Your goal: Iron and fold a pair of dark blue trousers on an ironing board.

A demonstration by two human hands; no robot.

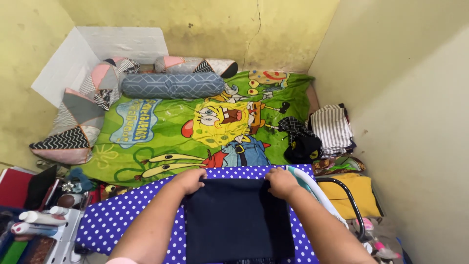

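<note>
We look down on a bed whose green cartoon blanket (161, 132) fills the middle of the room, with a grey bolster (172, 85) and patterned pillows (78, 117) along its far and left edges. Nearer to us runs the ironing board (122, 215), covered in purple cloth with white dots. On the board's middle lies a dark navy garment (237, 220), spread flat and smooth, its far edge close to the board's far edge. Our left hand (189, 181) pinches the garment's far left corner; our right hand (282, 182) pinches its far right corner, both closed on the cloth. We judge the laying-out nearly done, the pressing itself not yet begun: the iron (312, 188) rests at the board's right edge, untouched. A folded stack of clothes (332, 129) sits by the bed's right edge.
</note>
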